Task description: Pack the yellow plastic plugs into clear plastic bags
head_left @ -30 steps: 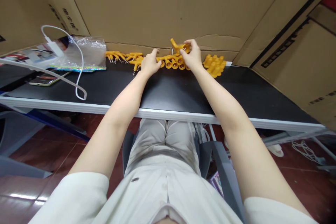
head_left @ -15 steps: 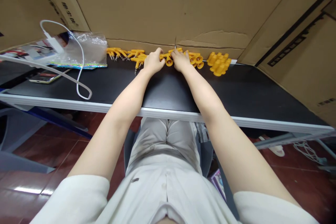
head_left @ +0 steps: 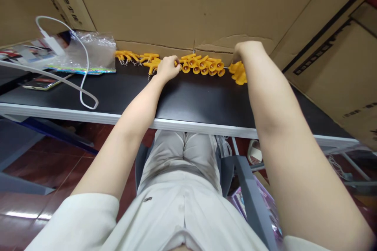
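My left hand (head_left: 169, 69) rests low over the table with curled fingers, and a bit of yellow plastic shows at its fingertips. Just left of it lie yellow T-handled corkscrews (head_left: 151, 65) with bare metal spirals. Right of it, yellow pieces with round open ends (head_left: 203, 66) lie stacked in a row, their openings toward me. Farther right my right hand (head_left: 249, 49) is bent down over a cluster of upright yellow plastic sleeves (head_left: 238, 73). Its fingers are mostly hidden behind the hand, so I cannot see a grip.
Cardboard (head_left: 153, 4) walls the table's back and sides. On the left are a clear plastic bag (head_left: 98, 49), a phone (head_left: 44, 82) and a white cable (head_left: 85, 98). A metal rim (head_left: 200, 126) edges the black table in front.
My right hand has left the row of stacked yellow pieces and moved right to the upright sleeves. My left hand stays near the row's left end. The camera view has shifted slightly.
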A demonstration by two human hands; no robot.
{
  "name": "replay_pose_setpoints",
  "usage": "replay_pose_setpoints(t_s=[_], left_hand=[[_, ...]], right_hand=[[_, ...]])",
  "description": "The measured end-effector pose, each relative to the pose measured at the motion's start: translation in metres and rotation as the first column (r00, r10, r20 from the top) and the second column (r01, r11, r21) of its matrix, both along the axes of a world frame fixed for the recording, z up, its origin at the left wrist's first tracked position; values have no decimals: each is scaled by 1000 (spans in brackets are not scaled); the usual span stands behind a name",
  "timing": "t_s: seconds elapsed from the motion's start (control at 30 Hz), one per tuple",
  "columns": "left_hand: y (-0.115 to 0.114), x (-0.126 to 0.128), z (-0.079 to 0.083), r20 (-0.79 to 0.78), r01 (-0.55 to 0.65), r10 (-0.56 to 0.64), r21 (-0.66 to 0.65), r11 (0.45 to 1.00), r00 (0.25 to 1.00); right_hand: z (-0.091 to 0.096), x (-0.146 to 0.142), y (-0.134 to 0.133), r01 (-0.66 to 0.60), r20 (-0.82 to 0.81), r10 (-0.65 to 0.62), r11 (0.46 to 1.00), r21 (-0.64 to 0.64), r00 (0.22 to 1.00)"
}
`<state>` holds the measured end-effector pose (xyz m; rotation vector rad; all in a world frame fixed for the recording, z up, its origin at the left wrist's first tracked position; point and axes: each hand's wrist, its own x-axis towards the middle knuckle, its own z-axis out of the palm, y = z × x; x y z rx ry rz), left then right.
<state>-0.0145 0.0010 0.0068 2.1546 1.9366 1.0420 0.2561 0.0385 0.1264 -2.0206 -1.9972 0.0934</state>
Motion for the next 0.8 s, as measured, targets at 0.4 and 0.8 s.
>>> replay_pose_setpoints(t_s=[0.4, 0.8], left_hand=[[7, -15, 1, 151, -260, 233, 195, 946, 961], [-13, -25, 4, 193, -451, 512, -284, 846, 837]], right_hand=[[-36, 27, -42, 163, 234, -124, 974, -157, 964], [-92, 8, -23, 53, -52, -46, 990, 132, 998]])
